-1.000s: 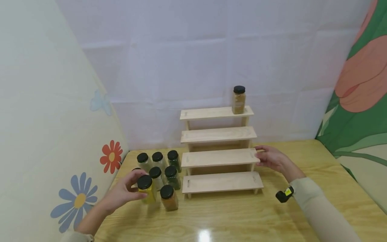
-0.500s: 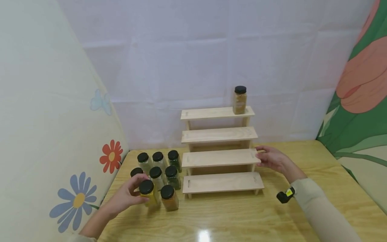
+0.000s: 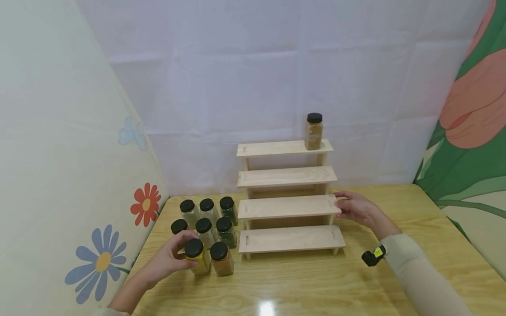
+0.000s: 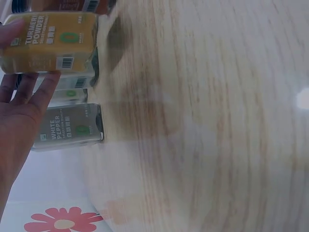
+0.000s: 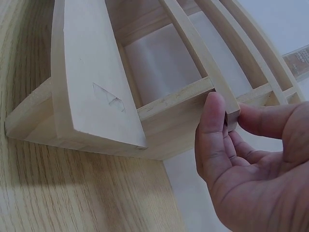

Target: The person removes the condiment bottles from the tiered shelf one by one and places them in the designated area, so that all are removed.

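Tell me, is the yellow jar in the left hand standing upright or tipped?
Upright. The yellow jar stands on the table, black lid up, with the left hand holding its side.

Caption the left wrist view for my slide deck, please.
Left hand grips a turmeric powder jar beside a white pepper jar.

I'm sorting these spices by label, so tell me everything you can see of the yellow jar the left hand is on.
The yellow jar is square-sided clear glass with a black screw lid, filled with yellow powder; the left wrist view shows its label reading turmeric powder, with a barcode. It stands upright at the group's front left, beside the orange-brown jar. The left hand grips its side.
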Available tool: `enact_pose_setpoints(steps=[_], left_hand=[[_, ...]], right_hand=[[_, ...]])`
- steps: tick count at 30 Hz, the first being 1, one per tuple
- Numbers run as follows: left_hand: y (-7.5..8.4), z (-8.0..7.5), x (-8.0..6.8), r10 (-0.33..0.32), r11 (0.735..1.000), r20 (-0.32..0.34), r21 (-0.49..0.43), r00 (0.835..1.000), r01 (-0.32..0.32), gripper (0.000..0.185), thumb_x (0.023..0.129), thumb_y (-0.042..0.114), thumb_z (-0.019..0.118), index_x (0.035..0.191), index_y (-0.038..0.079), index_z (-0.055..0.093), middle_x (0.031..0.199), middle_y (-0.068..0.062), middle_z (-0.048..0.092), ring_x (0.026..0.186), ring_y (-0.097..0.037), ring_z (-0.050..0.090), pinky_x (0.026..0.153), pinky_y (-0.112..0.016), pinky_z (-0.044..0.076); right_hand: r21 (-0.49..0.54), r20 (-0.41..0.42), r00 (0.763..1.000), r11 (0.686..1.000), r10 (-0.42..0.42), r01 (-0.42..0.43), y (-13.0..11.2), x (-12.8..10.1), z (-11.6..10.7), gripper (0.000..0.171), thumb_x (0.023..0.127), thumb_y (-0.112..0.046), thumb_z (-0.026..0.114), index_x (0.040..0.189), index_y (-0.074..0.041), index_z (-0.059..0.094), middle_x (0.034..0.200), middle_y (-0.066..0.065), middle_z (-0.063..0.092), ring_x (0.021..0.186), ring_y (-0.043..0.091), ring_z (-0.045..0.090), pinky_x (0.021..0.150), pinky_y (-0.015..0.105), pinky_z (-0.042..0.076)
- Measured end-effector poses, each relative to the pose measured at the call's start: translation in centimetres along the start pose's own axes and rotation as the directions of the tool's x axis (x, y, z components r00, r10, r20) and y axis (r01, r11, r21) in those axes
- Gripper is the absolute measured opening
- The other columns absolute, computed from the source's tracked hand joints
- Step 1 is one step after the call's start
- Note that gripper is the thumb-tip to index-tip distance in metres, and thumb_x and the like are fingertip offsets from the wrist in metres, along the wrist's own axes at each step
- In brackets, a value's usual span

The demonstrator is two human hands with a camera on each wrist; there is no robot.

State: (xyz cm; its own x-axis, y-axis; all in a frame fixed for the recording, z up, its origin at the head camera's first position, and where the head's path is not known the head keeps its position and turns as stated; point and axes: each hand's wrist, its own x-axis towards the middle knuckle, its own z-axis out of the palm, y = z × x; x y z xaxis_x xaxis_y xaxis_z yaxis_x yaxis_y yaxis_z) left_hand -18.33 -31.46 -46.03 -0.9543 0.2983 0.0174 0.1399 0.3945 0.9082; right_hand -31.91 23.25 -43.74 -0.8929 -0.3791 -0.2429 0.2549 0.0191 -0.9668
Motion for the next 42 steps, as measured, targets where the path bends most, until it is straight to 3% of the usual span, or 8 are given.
enact_pose_setpoints(steps=[12, 25, 34, 42], left_hand=[[-0.3, 0.2, 0.0, -0.049, 0.999, 0.001, 0.007, 0.999, 0.049, 0.059, 0.080, 0.006, 0.084, 0.128, 0.004, 0.050, 0.130, -0.015, 0.056, 0.115, -0.009, 0.057, 0.092, -0.024, 0.050], [-0.8, 0.4, -0.1, -0.009, 0.999, 0.004, -0.051, 1.000, 0.009, 0.062, 0.079, 0.002, 0.083, 0.129, -0.002, 0.047, 0.128, -0.010, 0.056, 0.111, -0.007, 0.058, 0.092, -0.023, 0.052], [-1.3, 0.4, -0.1, -0.032, 0.998, 0.000, -0.057, 0.999, 0.032, 0.061, 0.079, 0.003, 0.084, 0.129, 0.002, 0.049, 0.125, 0.000, 0.057, 0.111, -0.008, 0.058, 0.092, -0.024, 0.052], [-1.9, 0.2, -0.1, -0.034, 0.998, -0.002, -0.048, 0.999, 0.034, 0.061, 0.080, 0.004, 0.084, 0.130, 0.002, 0.048, 0.123, 0.000, 0.058, 0.111, -0.008, 0.058, 0.092, -0.025, 0.052]], right_hand=[[0.003, 0.001, 1.000, 1.000, 0.000, 0.000, 0.1, 0.0, -0.1, 0.059, 0.103, -0.002, 0.051, 0.152, 0.008, 0.019, 0.094, 0.000, 0.064, 0.079, 0.009, 0.063, 0.073, 0.026, 0.058], [-0.014, 0.010, 1.000, 1.000, -0.003, 0.003, 0.2, -0.1, -0.2, 0.063, 0.104, -0.004, 0.050, 0.155, 0.007, 0.015, 0.094, -0.001, 0.060, 0.078, 0.009, 0.061, 0.075, 0.026, 0.058], [-0.008, 0.014, 1.000, 1.000, -0.006, 0.006, 0.1, -0.2, -0.1, 0.060, 0.104, -0.003, 0.050, 0.153, 0.008, 0.017, 0.096, 0.000, 0.062, 0.080, 0.009, 0.062, 0.074, 0.026, 0.058], [-0.001, 0.015, 1.000, 1.000, -0.002, 0.002, 0.1, -0.3, -0.2, 0.061, 0.104, -0.005, 0.051, 0.153, 0.007, 0.017, 0.096, -0.001, 0.064, 0.081, 0.010, 0.064, 0.073, 0.026, 0.058]])
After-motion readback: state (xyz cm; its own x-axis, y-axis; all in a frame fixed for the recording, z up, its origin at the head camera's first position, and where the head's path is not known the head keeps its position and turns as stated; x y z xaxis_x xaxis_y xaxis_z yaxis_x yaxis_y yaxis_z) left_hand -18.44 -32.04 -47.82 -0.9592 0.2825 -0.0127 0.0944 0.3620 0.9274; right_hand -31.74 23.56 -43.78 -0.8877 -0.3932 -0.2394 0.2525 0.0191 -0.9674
